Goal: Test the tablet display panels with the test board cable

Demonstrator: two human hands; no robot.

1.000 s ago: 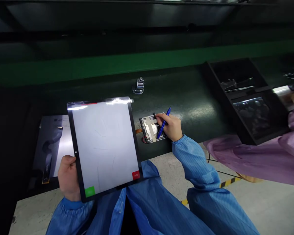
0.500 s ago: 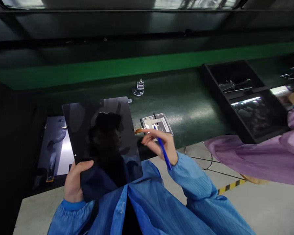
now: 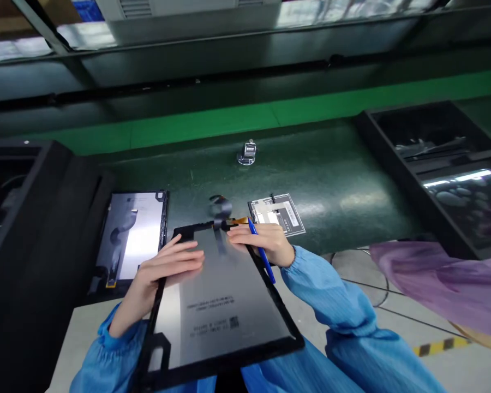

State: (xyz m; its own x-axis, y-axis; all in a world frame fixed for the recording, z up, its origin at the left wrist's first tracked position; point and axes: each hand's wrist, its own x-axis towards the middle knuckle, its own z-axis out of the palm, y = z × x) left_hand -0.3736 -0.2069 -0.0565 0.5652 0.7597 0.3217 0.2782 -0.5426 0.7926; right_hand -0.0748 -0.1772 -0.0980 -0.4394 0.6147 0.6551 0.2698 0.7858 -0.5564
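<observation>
A large display panel point(image 3: 225, 305) lies back side up across my lap and the bench edge, its grey back printed with small text and a code. My left hand point(image 3: 167, 267) rests on its upper left part, fingers stretched flat. My right hand point(image 3: 262, 243) is at the panel's top right corner by an orange flex cable point(image 3: 239, 221), and holds a blue pen point(image 3: 262, 251) between its fingers. A small circuit board point(image 3: 276, 213) lies on the green bench just beyond my right hand.
A second panel point(image 3: 133, 234) lies face down to the left. A small metal counter point(image 3: 247, 153) stands further back. Black trays stand at the left point(image 3: 28, 218) and right point(image 3: 442, 164). A person's purple sleeve point(image 3: 445, 284) reaches in from the right.
The panel's lit white screen went dark, then the panel was turned over and laid back side up. My right hand left the circuit board and came to the panel's top corner.
</observation>
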